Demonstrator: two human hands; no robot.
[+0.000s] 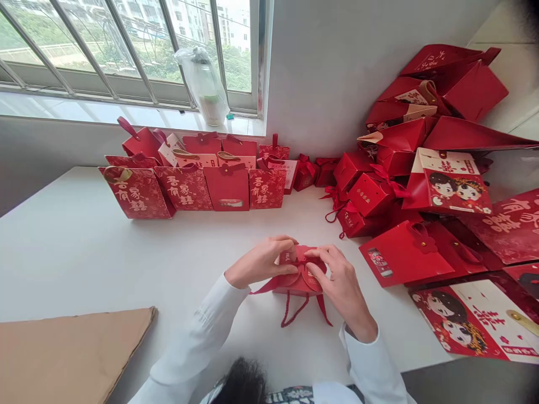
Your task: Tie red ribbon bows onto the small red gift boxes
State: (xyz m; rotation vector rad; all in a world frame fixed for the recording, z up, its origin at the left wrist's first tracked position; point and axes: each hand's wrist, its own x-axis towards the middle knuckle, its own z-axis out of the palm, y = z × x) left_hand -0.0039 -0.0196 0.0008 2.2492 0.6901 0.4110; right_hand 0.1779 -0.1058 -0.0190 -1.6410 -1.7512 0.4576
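Note:
A small red gift box (296,287) stands on the white table in front of me, with rounded top flaps, red ribbon ends and a red cord handle hanging down its near side. My left hand (266,261) grips the top from the left, its fingers bent over the far edge and its thumb on the near flap. From the right, my right hand (342,281) has thumb and fingers closed on the other flaps. The fingertips of both hands almost meet at the box's top middle. Part of the top is covered by the fingers.
A row of red gift bags (227,188) stands along the wall under the window. Small red boxes (370,193) and larger printed bags (458,182) are piled at the right. Brown cardboard (67,353) lies front left. A plastic-wrapped cup (206,84) is on the sill.

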